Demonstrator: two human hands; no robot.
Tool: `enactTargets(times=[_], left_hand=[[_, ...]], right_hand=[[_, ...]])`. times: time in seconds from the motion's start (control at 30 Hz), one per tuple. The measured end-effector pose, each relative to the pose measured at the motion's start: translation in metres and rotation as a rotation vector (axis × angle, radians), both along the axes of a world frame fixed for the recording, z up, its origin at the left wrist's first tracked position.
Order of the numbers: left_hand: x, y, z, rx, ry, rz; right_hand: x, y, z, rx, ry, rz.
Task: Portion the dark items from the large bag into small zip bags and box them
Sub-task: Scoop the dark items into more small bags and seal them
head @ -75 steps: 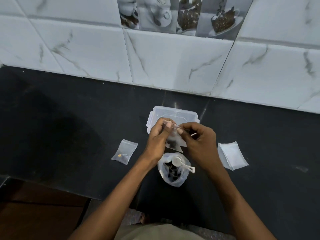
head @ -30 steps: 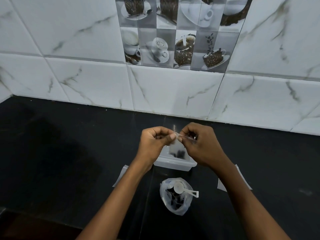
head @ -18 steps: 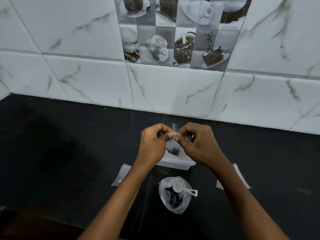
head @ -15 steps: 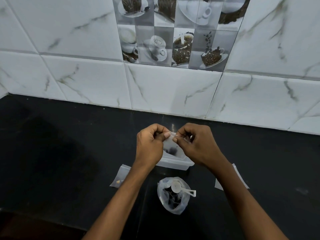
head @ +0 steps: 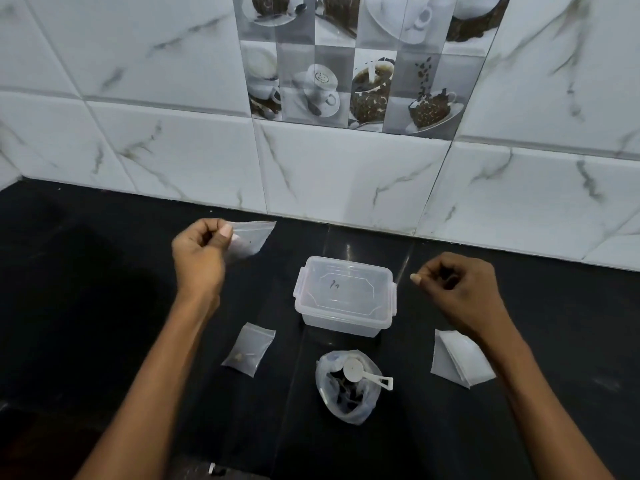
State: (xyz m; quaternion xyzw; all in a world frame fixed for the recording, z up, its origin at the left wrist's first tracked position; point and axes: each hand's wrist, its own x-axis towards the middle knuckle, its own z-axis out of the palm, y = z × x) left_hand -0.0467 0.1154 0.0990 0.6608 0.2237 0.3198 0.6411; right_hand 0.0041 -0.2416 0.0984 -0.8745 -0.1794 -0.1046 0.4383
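My left hand (head: 199, 258) pinches a small zip bag (head: 251, 239) by its corner, up and to the left of the clear plastic box (head: 346, 327), whose lid is on. My right hand (head: 460, 289) hovers to the right of the box with fingers curled and nothing in it. In front of the box stands the large bag (head: 348, 393) of dark items, open, with a white scoop (head: 363, 372) resting in its mouth. Another small zip bag (head: 249, 348) with something in it lies left of the box.
A stack of unused small zip bags (head: 457, 362) lies on the black counter (head: 104, 306) at the right, just below my right wrist. A white tiled wall (head: 346, 174) closes the back. The counter's front edge runs along the lower left.
Both hands were pinching the small zip bag's top together over the box. Now my right hand has let go and moved right, and my left hand has carried the bag to the left.
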Motion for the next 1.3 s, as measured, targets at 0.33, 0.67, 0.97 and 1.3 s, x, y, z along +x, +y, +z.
enactTargets(times=[0.33,0.67,0.97,1.3], left_hand=[[-0.014,-0.015,-0.006,0.046,0.044,-0.208],[-0.007,-0.041,-0.009,0.122,0.045,-0.499],[-0.002,-0.062,-0.021,0.083,0.089,-0.282],[-0.015,-0.058,-0.036,-0.003,0.184,-0.415]], right_hand=[[-0.011,0.101,-0.008,0.081,0.069,0.268],[-0.009,0.129,-0.003,0.018,-0.033,0.313],[-0.010,0.107,-0.011,0.118,-0.012,0.224],[-0.016,0.108,-0.035,0.162,0.097,0.117]])
